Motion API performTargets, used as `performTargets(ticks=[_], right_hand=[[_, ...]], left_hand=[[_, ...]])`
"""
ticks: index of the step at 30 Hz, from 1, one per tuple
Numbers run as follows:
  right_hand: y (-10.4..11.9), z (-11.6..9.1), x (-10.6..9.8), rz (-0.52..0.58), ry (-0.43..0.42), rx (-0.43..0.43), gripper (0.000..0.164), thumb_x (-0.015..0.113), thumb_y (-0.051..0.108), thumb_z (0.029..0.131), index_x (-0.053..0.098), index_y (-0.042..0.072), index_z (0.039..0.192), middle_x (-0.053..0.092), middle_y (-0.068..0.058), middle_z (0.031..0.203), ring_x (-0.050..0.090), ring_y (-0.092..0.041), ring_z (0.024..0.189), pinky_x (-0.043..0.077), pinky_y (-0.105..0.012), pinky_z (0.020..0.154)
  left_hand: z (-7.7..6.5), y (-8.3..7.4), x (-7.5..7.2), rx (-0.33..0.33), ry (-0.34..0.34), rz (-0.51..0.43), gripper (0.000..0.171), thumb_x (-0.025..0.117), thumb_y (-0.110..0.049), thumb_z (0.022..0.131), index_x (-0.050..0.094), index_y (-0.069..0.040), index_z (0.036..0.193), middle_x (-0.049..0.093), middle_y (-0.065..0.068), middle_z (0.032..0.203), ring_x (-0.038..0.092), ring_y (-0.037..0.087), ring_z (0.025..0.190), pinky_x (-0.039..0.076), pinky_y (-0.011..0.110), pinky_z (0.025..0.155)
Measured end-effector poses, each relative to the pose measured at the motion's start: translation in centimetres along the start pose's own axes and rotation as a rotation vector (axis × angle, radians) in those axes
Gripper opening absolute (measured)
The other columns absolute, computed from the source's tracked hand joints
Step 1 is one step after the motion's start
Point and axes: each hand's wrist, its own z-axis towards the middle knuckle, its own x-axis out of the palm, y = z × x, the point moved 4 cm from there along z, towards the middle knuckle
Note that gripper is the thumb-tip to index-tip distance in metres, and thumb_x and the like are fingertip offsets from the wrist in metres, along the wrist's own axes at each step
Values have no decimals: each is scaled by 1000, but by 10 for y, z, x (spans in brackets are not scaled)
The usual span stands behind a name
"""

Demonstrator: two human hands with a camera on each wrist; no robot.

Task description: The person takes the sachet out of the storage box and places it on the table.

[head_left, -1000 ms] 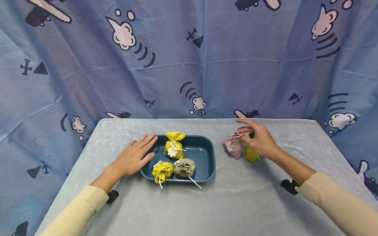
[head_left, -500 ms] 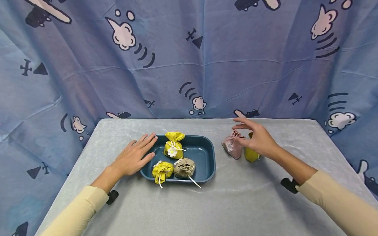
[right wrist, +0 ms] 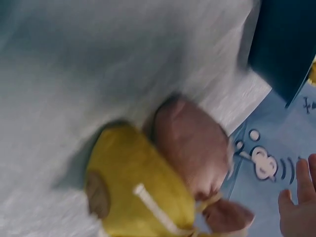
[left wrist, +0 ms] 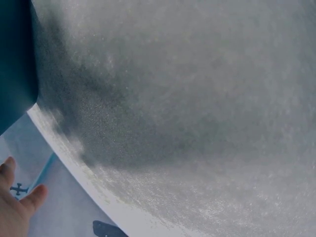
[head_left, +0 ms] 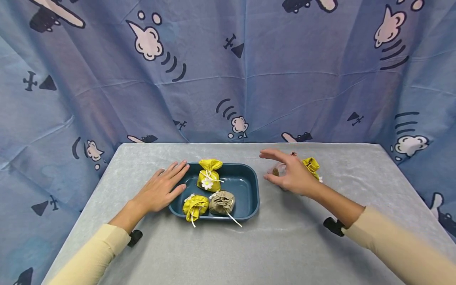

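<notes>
My left hand (head_left: 162, 189) rests with straight fingers on the left rim of a dark blue tray (head_left: 246, 190). Inside it are a yellow drawstring pouch with a white flower (head_left: 210, 178), a second yellow pouch (head_left: 195, 206) and a beige pouch (head_left: 222, 202). Right of the tray, my right hand (head_left: 295, 174) hovers with thumb and fingers spread, holding nothing. It largely covers a pink pouch (head_left: 279, 168) in the head view. Just behind the hand shows another yellow pouch (head_left: 311, 165). In the right wrist view the pink pouch (right wrist: 192, 143) leans against the yellow pouch (right wrist: 143, 182).
A grey cloth covers the table (head_left: 228, 253). Behind the table hangs a blue patterned curtain (head_left: 199, 79). In the left wrist view the tray's side (left wrist: 15, 59) stands at the upper left.
My right hand has let go of the pink pouch's gathered top and moved left across it, fingers spread. The pink pouch stays by the yellow one. My left hand has not moved.
</notes>
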Motion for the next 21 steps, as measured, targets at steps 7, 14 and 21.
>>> performTargets(ticks=[7,14,21], right_hand=[[14,4,27,114,108,-40,67,80,-1,81,53,7,142,60,-12,137,54,-29,130,34,-58,109],[28,7,56,155,265,-90,67,78,0,84,51,10,144,62,-3,136,51,-23,133,39,-50,108],[36,6,81,169,433,-113,68,76,-1,85,46,6,146,61,-6,137,50,-25,134,41,-51,106]], left_hand=[[0,0,-1,2,1,-2,63,45,-39,106,25,-13,159,18,5,166,20,32,150,28,63,109],[1,0,1,15,-2,-3,63,44,-40,106,25,-12,159,17,5,166,20,33,150,28,63,109],[0,1,2,12,0,-23,63,42,-41,106,24,-13,160,16,3,166,20,33,150,28,62,110]])
